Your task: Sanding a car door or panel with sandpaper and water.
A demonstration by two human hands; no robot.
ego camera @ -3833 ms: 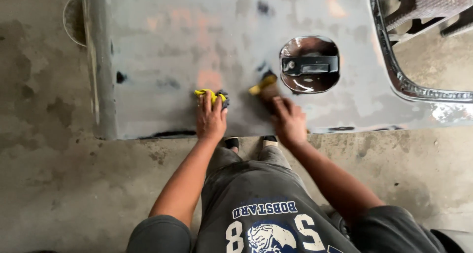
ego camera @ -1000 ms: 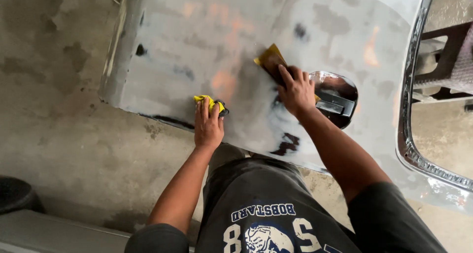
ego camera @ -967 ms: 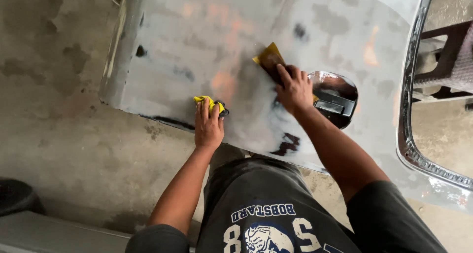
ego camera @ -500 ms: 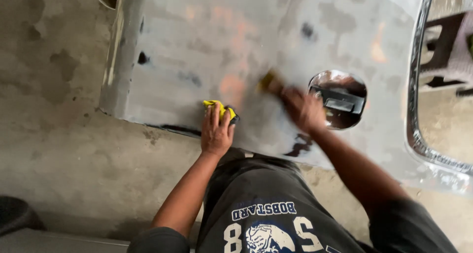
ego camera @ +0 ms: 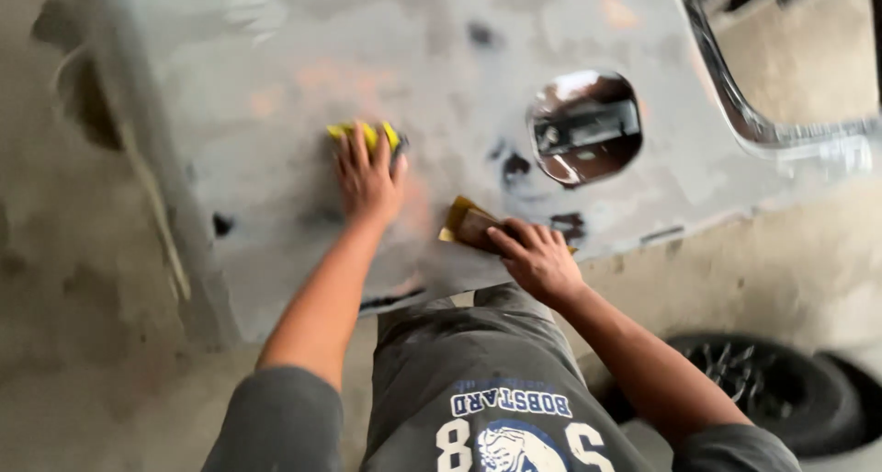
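A grey primed car body panel [ego camera: 303, 58] fills the upper part of the head view, with orange and dark patches and a round fuel filler opening [ego camera: 585, 125]. My left hand [ego camera: 367, 173] presses a yellow sponge [ego camera: 369, 134] flat against the panel. My right hand [ego camera: 536, 256] holds a folded yellow-brown sheet of sandpaper [ego camera: 467, 222] against the panel's lower part, left of a dark patch [ego camera: 570, 224]. Both arms reach forward from my grey shirt.
A chrome window trim [ego camera: 735, 104] curves along the panel's upper right. A dark tyre with a wheel [ego camera: 767, 394] lies on the concrete floor at lower right. Stained concrete floor [ego camera: 64, 279] lies to the left of the panel's edge.
My right hand has slid the sandpaper down and left across the panel, away from the filler opening. The view has swung, and the left hand stays pressed on the sponge.
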